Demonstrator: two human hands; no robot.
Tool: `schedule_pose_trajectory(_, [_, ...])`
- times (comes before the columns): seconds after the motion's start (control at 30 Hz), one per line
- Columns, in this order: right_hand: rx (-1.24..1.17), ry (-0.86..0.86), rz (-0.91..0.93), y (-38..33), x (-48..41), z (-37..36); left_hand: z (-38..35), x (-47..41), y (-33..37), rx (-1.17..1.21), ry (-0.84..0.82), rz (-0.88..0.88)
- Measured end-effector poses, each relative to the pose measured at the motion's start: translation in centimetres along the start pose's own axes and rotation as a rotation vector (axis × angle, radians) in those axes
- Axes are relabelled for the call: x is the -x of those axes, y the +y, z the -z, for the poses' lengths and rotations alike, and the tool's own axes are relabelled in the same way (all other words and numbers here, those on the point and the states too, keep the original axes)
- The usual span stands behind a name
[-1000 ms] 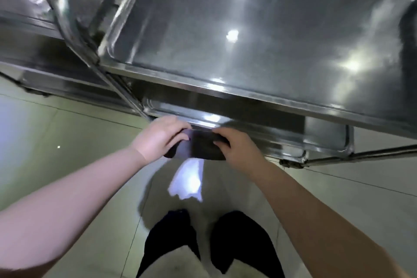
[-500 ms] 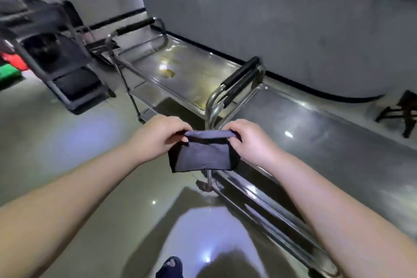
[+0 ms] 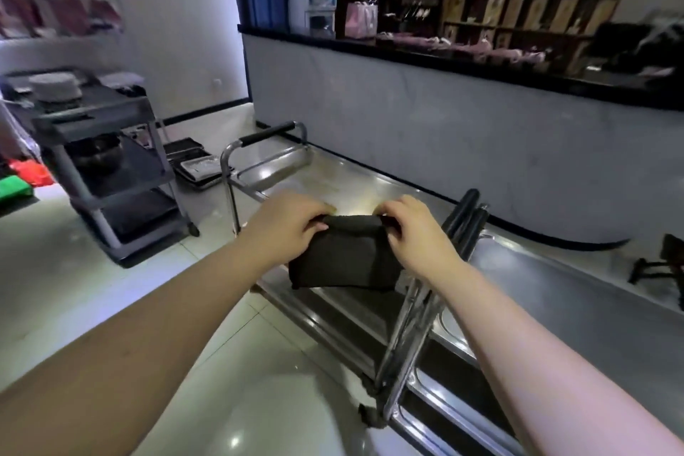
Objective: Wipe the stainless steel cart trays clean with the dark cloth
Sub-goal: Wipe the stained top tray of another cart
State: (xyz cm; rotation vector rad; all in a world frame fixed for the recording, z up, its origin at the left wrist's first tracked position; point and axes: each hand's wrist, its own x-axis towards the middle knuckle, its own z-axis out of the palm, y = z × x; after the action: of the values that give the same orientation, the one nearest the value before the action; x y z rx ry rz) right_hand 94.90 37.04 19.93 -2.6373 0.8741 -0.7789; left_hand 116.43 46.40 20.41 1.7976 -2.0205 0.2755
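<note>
Pinching the folded dark cloth (image 3: pixel 342 260) by its top edge, left hand (image 3: pixel 287 229) and right hand (image 3: pixel 414 233) closed on opposite corners, we held it crosswise just above the stainless steel cart's top tray (image 3: pixel 333 185).

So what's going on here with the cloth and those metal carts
A person is holding a folded dark cloth up in the air with both bare hands, the left hand and right hand each pinching a top corner. It hangs above the near end of a stainless steel cart top tray, not touching it. A second steel cart tray sits to the right. No wiping is happening at this moment.
</note>
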Motion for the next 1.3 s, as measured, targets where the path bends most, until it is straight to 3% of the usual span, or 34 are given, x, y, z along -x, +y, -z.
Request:
schedule_pose_trajectory(0.33, [0.045, 0.132, -0.152, 2.2, -14.3, 2.0, 2.1, -13.5, -8.7, 0.027, 0.124, 0.016])
schedule_pose_trajectory(0.7, [0.054, 0.159, -0.185, 13.8, -26.5, 3.2, -2.5, -31.5, -14.3, -0.062, 0.036, -0.025])
schedule_pose_trajectory(0.9, [0.072, 0.249, -0.312, 21.0, -31.6, 2.2, -8.6, -40.4, -16.7, -0.015, 0.058, -0.066])
schedule_pose_trajectory(1.3, [0.113, 0.357, -0.770, 30.2, -34.6, -7.1, -25.1, -51.6, -22.6, 0.206, -0.207, -0.426])
